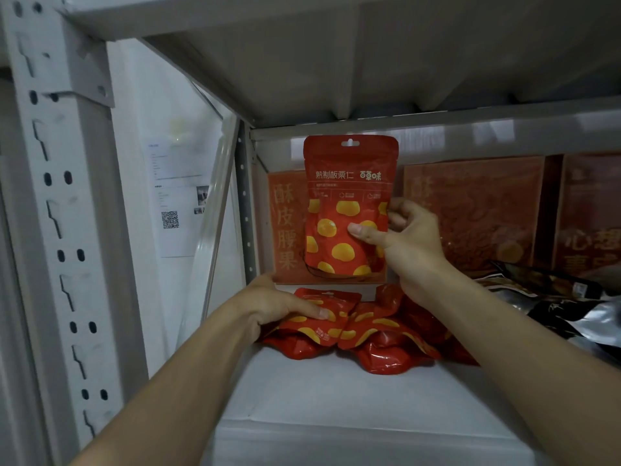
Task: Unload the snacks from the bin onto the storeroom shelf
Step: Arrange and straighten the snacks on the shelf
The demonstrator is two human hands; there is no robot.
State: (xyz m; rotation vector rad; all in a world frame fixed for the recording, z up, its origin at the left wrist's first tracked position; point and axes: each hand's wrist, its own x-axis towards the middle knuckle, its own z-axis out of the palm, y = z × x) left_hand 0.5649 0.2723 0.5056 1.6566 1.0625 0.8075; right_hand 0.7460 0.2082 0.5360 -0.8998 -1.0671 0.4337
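Bare forearms reached in from the near edge of the white shelf point(336, 398). Toward the shelf's left side, the left hand point(268, 307) rested on a heap of red pouches point(379, 341) with yellow spots. Its thumb lay flat across the top pouch; the fingers were hidden behind the heap, so I could not tell whether that grip was clenched or slack. Above the heap, the right hand point(413, 240) held one chestnut pouch point(349, 183) upright in the air. That grip was a pinch on the pouch's right edge, thumb on the printed front and fingers curled behind. Orange boxes point(470, 213) with large characters stood along the shelf's back edge, one directly behind the raised pouch. Dark and silver foil bags point(554, 297) lay toward the right edge. A perforated grey upright post point(57, 213) stood at the front left corner, and a paper sheet with a QR code point(174, 203) hung on the wall beyond it.
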